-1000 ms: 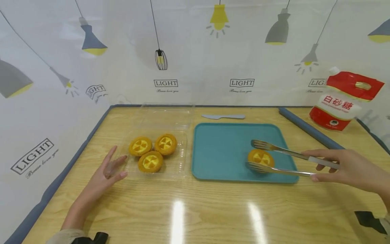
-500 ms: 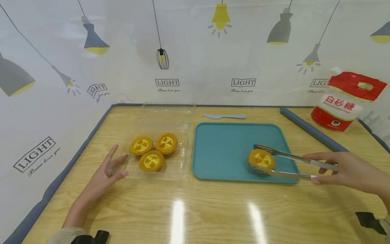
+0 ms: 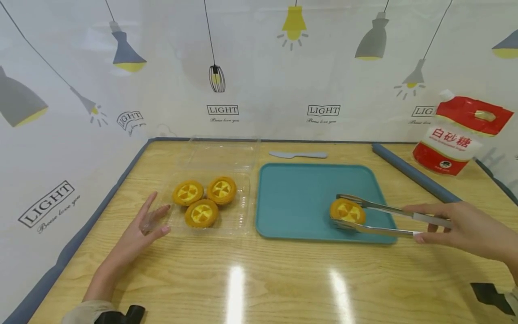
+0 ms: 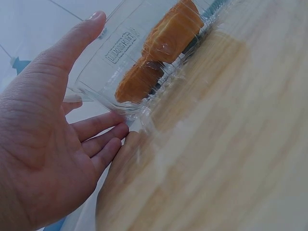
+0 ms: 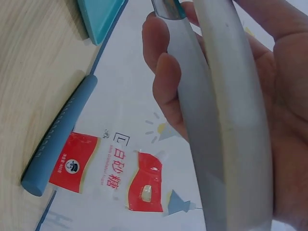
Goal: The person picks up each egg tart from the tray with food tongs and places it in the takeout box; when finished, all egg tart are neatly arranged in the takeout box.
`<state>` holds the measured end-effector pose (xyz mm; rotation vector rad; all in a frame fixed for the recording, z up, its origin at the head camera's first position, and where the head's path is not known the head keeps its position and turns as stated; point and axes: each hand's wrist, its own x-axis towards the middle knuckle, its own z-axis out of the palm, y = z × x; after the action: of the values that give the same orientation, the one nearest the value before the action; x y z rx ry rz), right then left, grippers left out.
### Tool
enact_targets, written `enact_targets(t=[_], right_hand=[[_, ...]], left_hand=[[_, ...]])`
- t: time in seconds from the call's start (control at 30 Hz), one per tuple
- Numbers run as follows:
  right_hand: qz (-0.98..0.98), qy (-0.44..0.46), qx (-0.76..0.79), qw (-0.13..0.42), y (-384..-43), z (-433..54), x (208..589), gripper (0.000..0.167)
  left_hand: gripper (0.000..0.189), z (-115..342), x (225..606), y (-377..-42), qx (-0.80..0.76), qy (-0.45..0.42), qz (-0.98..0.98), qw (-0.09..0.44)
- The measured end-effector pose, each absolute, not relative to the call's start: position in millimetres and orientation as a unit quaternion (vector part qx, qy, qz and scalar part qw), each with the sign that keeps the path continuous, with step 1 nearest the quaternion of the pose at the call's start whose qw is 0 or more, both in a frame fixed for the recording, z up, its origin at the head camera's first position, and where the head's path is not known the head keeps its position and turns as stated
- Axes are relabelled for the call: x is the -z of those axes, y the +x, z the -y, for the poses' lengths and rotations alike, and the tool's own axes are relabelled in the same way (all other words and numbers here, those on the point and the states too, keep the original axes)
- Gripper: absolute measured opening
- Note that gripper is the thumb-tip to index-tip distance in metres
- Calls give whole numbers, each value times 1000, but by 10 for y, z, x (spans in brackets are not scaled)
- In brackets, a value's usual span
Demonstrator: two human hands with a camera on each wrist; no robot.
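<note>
My right hand [image 3: 471,227] grips a pair of metal tongs [image 3: 384,231] by the light grey handles [image 5: 211,115]. Their two fork-shaped ends lie on either side of an egg tart [image 3: 347,211], close against it, on the right part of a teal tray [image 3: 295,198]. On the left, a clear plastic container [image 3: 238,216] stands with its lid folded back, and three egg tarts [image 3: 201,213] sit inside. My left hand [image 3: 135,236] is at its left side, thumb and fingers spread. In the left wrist view, the fingertips [image 4: 115,132] are right at the container's corner.
A table knife [image 3: 297,155] lies behind the tray. A blue-grey roller [image 3: 417,173] lies at the back right, beside a red and white sugar bag [image 3: 449,141]. A printed wall covering [image 3: 267,67] rises behind the wooden table [image 3: 194,279].
The tongs' arms have drawn together, so their ends sit closer to the tart on the tray. My left hand has stayed at the container.
</note>
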<state>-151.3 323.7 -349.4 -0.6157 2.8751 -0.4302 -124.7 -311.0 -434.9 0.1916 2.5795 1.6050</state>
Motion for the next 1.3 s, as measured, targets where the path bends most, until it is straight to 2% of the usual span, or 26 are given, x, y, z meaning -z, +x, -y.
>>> enact_targets(t=[0.23,0.73,1.3], right_hand=[[-964,-220,140,59,-1487,-3170,3443,57],[-960,-244,131,43,-1482,-3109,3423,56],[-951,-260,157,59,-1473,-3002,3420,55]], left_hand=[[85,3124,4358,-1252,-521,66,-850,43],[85,3130,4365,-1240,-529,59,-846,46],[85,3102,4387,-1250,-519,67,-852,35]])
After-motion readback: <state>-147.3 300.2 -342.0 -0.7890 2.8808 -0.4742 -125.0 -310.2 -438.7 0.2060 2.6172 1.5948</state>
